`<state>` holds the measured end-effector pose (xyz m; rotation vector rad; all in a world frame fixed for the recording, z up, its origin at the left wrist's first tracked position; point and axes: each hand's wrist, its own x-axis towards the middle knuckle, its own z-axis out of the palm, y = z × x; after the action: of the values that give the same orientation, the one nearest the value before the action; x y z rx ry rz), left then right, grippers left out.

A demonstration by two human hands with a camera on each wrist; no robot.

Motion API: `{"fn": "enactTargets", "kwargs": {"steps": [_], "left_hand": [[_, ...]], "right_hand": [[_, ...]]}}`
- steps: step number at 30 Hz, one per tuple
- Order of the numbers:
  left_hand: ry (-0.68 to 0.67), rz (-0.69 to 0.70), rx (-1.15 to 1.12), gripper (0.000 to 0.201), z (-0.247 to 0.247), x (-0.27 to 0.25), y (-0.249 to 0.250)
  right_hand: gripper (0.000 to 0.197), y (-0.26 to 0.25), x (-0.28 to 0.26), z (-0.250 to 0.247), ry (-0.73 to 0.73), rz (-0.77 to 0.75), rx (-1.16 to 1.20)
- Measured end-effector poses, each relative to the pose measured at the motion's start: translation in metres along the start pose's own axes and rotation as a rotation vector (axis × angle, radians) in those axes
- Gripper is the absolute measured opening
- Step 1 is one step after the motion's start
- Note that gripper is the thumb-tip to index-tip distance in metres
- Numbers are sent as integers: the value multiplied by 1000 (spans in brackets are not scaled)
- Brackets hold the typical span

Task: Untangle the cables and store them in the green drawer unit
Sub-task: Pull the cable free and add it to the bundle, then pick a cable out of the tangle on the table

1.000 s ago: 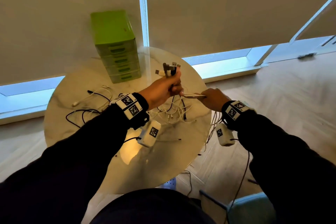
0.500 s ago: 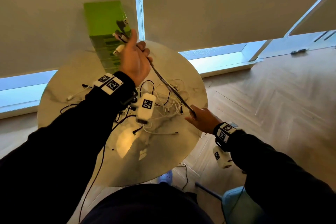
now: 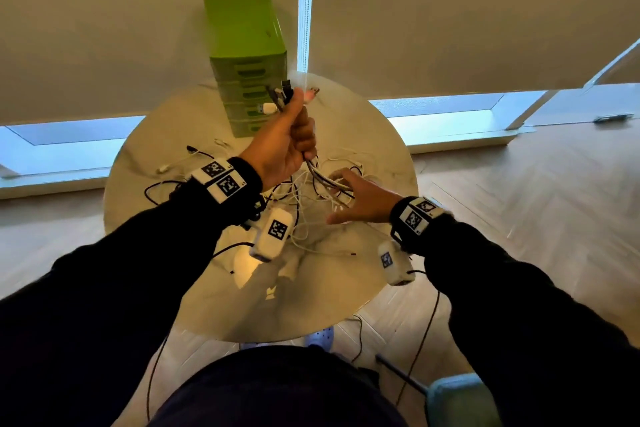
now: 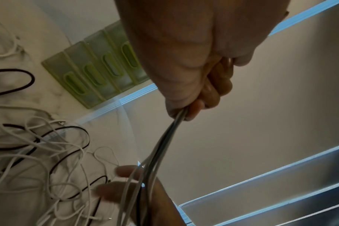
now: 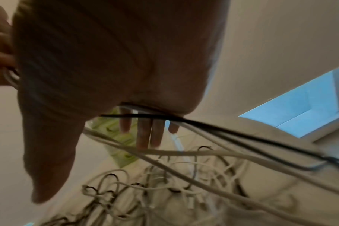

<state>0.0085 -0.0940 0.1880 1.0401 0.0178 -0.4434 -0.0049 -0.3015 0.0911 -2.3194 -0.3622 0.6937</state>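
Observation:
My left hand (image 3: 294, 139) is raised above the round table and grips a bundle of cables (image 4: 161, 146), black and white, with their USB plugs (image 3: 287, 92) sticking up out of the fist. The strands hang from the fist (image 4: 194, 94) down to a tangled pile of cables (image 3: 311, 198) on the table. My right hand (image 3: 349, 191) reaches out flat with straight spread fingers (image 5: 145, 134), touching the hanging strands just above the pile. The green drawer unit (image 3: 247, 62) stands at the table's far edge, all drawers closed.
The round marble table (image 3: 363, 288) fills the middle. Loose black and white cables (image 3: 173, 180) lie on its left part. A pale blue seat (image 3: 460, 399) stands at the lower right. Window blinds and a low sill run behind the table.
My left hand with the bundle has come down and to the right from in front of the drawer unit. The right hand let go of the taut cable and moved up over the pile, fingers spread.

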Motion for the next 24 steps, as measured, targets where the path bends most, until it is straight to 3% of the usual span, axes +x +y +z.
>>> {"fn": "enactTargets", "kwargs": {"steps": [2,4,5,8,10,13,15,18,22,24], "left_hand": [[-82,-59,-39,40,-4,-3,3],[-145,-90,-68,38,-11,-8,8],[-167,-101,-71,41,-15,-10,10],[-149,-97,-73,44,-22,-17,11],[-58,-39,-100,37,-23,-18,7],[103,105,-129,33,-20,-15,4],[204,169,-73,27,-19,-11,3],[320,202,75,17,-24,-4,-2],[395,156,273,22,-36,-2,-15],[386,123,384,21,-44,-6,-18]], "right_hand": [[40,-13,5,-3,-223,25,-9],[41,-10,7,-7,-316,124,-155],[43,-5,6,-9,-261,175,-258],[41,26,15,-15,141,251,-514],[41,29,16,-17,333,316,-439],[35,20,16,-11,399,307,-401],[29,14,14,4,298,238,-422],[27,3,9,42,0,181,-457],[17,-18,-9,71,-322,15,-371],[27,-16,-9,64,-428,-34,-296]]}}
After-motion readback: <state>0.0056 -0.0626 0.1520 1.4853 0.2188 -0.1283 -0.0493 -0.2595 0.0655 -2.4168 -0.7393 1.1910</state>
